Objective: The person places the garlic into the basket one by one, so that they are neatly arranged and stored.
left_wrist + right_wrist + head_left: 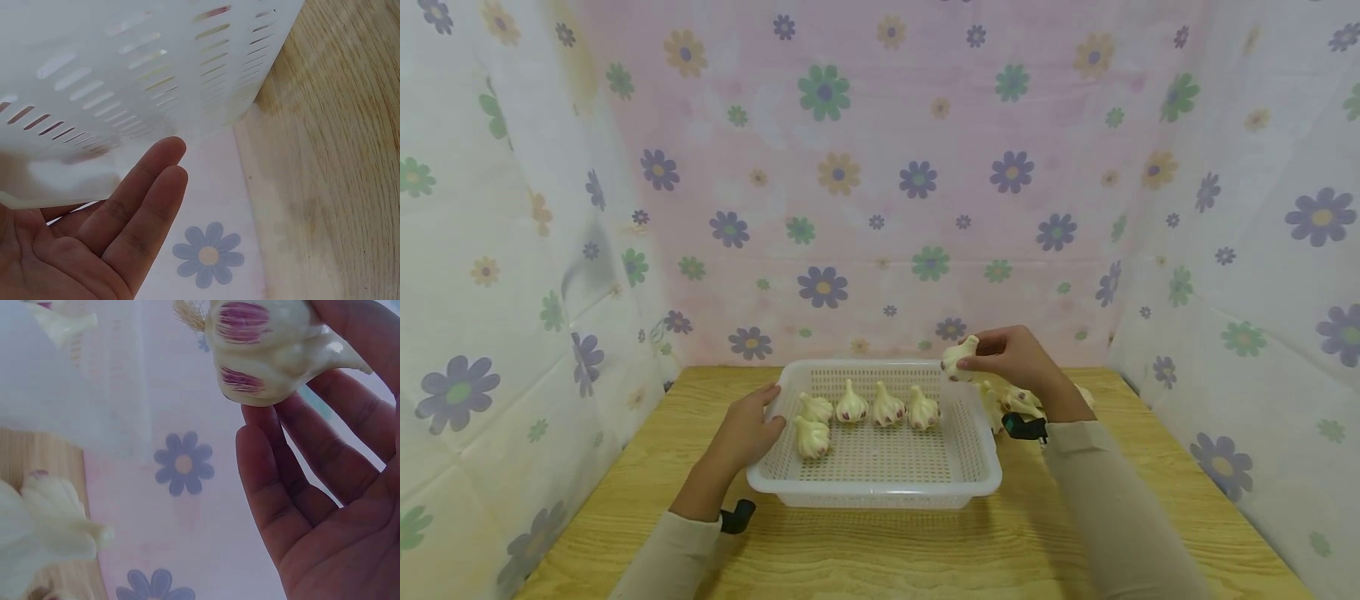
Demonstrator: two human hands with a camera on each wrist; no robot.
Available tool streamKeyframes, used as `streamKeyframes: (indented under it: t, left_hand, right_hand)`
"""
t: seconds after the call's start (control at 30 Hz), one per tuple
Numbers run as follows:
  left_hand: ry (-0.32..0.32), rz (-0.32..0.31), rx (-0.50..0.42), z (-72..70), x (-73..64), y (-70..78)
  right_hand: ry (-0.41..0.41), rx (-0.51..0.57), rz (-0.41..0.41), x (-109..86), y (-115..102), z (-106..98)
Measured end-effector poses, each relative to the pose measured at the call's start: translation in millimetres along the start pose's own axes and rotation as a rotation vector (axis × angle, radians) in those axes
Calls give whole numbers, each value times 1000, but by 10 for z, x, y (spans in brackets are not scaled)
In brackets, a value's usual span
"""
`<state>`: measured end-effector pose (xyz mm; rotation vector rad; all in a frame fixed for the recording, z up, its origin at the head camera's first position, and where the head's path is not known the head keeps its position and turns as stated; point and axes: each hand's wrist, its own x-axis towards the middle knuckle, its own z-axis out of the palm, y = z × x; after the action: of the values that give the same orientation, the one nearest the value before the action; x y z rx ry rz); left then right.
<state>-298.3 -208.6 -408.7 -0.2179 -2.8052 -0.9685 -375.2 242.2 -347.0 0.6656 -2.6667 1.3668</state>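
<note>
Pale sleeves (1120, 508) stretch forward over a wood-grained table (880, 554). The right hand (1017, 360) has its fingers clamped on a garlic bulb (955, 361) at the far right corner of the white basket (880, 487). The left hand (747, 427) rests at the left rim, fingers nearly straight. Five bulbs (887, 407) sit inside; more bulbs (1022, 402) lie outside, to the right. Best to clear the rim, then lower gently, avoiding knocks.

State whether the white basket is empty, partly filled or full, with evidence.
Partly filled: the basket holds five garlic bulbs, while much of its perforated floor is bare.
</note>
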Motion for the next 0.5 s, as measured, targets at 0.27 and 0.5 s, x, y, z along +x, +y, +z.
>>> streamKeyframes:
  t: [0.27, 0.5]
  left_hand:
    - [3, 6, -5, 7, -5, -4]
    - [11, 18, -1, 14, 1, -16]
  right_hand:
    - [-62, 4, -28, 139, -134, 210]
    - [-111, -27, -61, 245, -253, 384]
